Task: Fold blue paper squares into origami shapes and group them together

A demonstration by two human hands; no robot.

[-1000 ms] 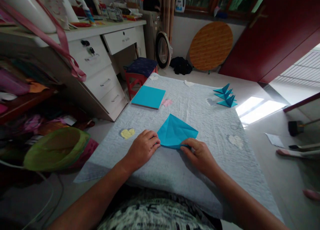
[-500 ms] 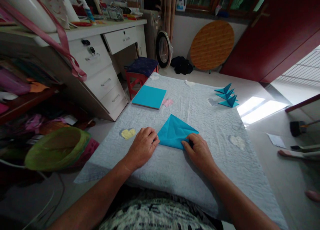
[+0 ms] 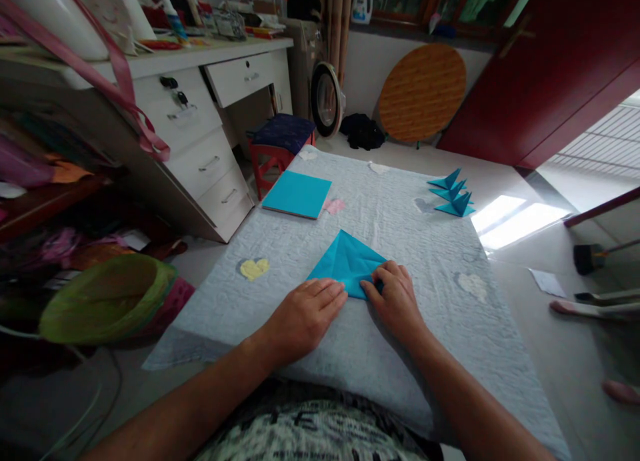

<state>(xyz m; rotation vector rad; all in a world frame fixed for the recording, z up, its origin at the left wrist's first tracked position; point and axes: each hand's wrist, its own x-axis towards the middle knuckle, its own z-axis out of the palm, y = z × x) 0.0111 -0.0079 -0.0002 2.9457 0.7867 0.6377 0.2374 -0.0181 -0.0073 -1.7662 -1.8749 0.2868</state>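
Note:
A creased blue sheet of origami paper [image 3: 345,259], folded into a triangle, lies on the cloth with its point away from me. My left hand [image 3: 307,317] rests along its near edge, fingers stretched out and pressed flat over the left part. At the near right, my right hand [image 3: 397,294] pinches the paper between thumb and bent fingers; the right corner is hidden under it. Beyond, to the left, sits a square stack of blue paper [image 3: 297,194]. Several folded blue paper pieces [image 3: 454,193] stand in a row at the far right.
A quilted pale cloth [image 3: 430,354] with heart patches covers the table. White drawers [image 3: 213,164] and a red stool [image 3: 270,157] stand at the left. A bin with a green liner [image 3: 107,294] is at the lower left. A round wooden board [image 3: 424,91] leans on the wall.
My left hand has slid right along the near edge of the paper, flattening and covering more of it. My right hand stays near the right corner, shifted slightly inward.

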